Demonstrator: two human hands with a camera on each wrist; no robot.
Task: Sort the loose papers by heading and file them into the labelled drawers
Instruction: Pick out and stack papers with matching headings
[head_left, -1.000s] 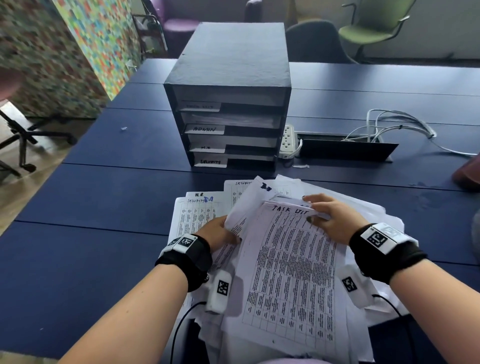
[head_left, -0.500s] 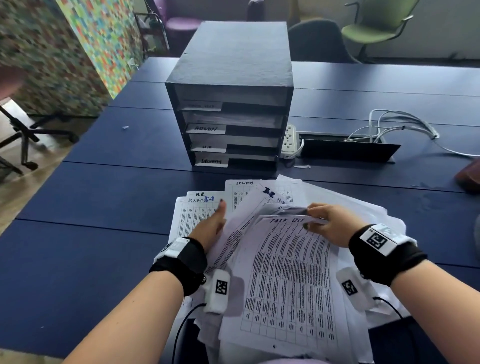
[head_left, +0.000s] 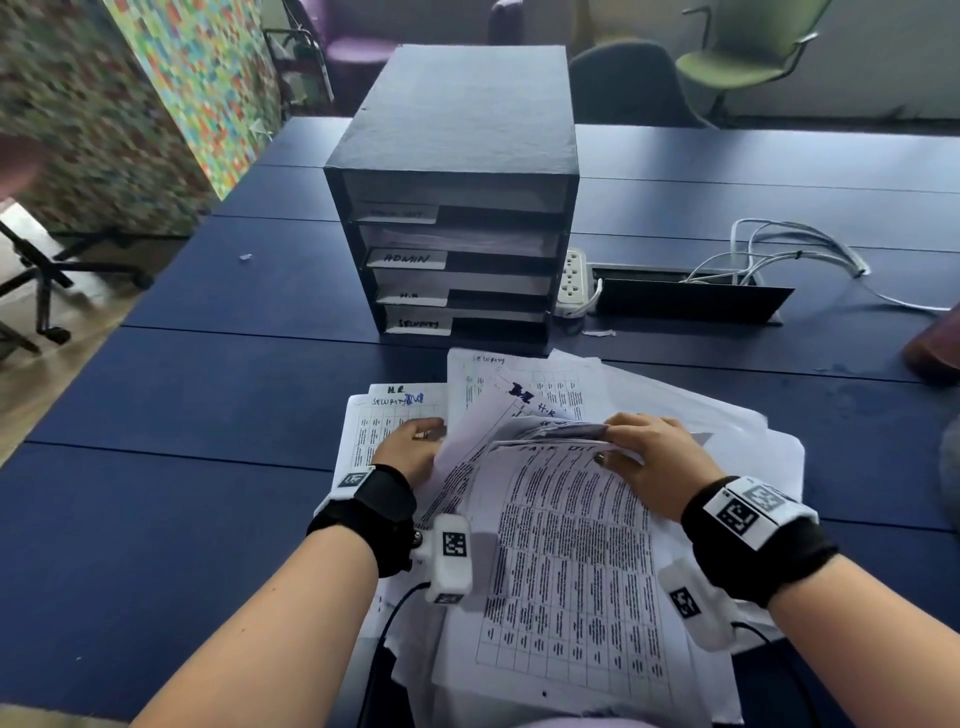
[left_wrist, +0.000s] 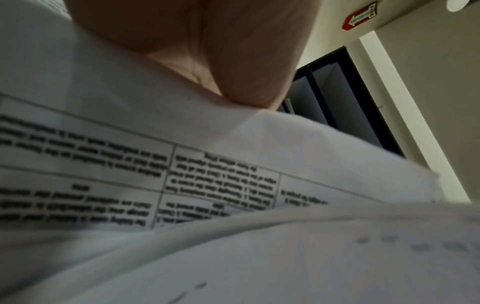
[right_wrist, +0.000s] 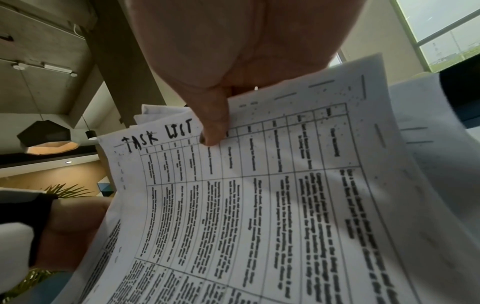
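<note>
A dark drawer unit (head_left: 457, 156) stands on the blue table (head_left: 208, 415), with labelled drawers, among them ADMIN (head_left: 408, 258) and SECURITY (head_left: 418, 324). In front lies a loose pile of white printed papers (head_left: 727, 441). My right hand (head_left: 644, 457) pinches the top edge of the sheet headed TASK LIST (right_wrist: 259, 205), thumb (right_wrist: 213, 123) on its face, with more sheets bunched behind it. At the left edge of the lifted sheets (head_left: 467, 447) is my left hand (head_left: 410, 441); its thumb (left_wrist: 249, 82) presses on a printed sheet (left_wrist: 155, 164) and the fingers are hidden.
Sheets headed H.R and SECURITY (head_left: 389, 410) lie flat at the pile's left. A white power strip (head_left: 571, 283), a cable box (head_left: 685, 296) and white cables (head_left: 795, 254) sit right of the drawers. Office chairs (head_left: 748, 57) stand behind the table.
My left hand went from gripping the lifted sheets, through a flat outstretched pose, back to their left edge. The right hand keeps its pinch on the Task List sheet, whose top now sits lower.
</note>
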